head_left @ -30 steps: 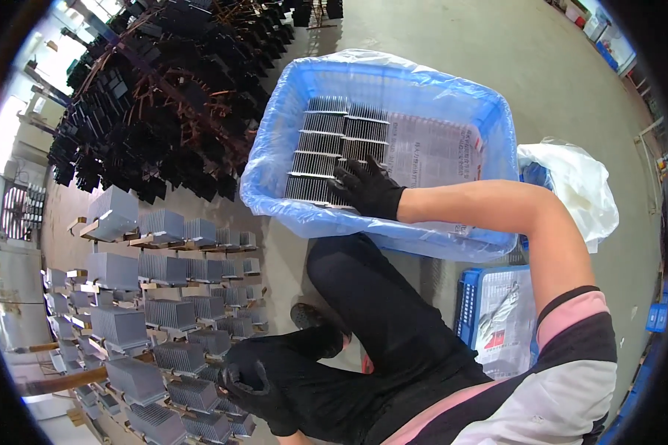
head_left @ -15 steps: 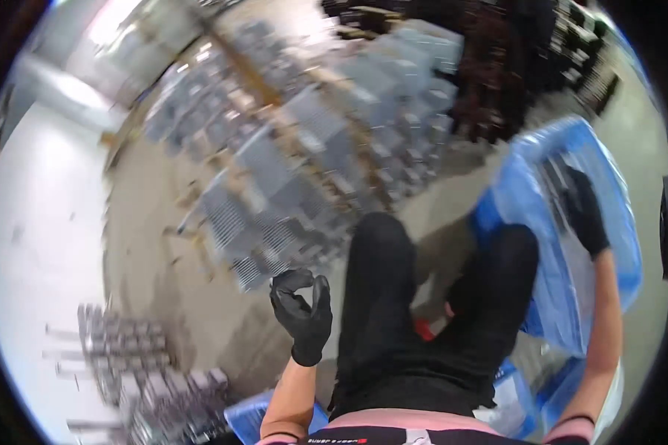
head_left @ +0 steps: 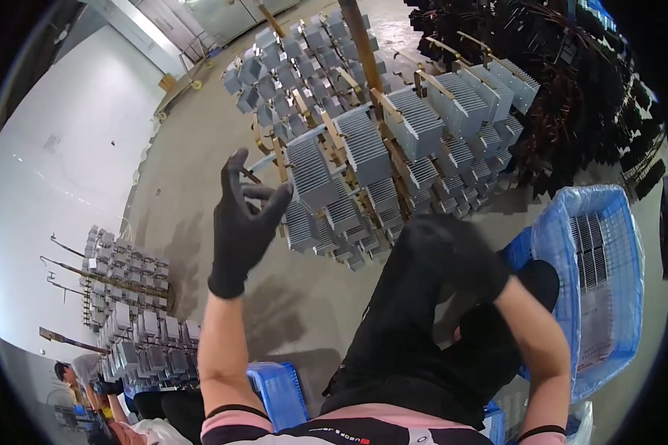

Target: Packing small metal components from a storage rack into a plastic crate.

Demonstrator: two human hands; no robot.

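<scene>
Hand L [head_left: 239,230] nr dozens finned blks [head_left: 365,145], hand R [head_left: 473,259] ovr 1 leg [head_left: 390,319]

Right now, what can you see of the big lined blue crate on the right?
The crate is rectangular, open-topped, apparently blue plastic, with translucent film draped over its rim. It stands beside the person's right knee; whether they touch is unclear. Finned blocks lie in rows toward its far end; a pale printed sheet shows nearer. The right hand is outside it.
</scene>
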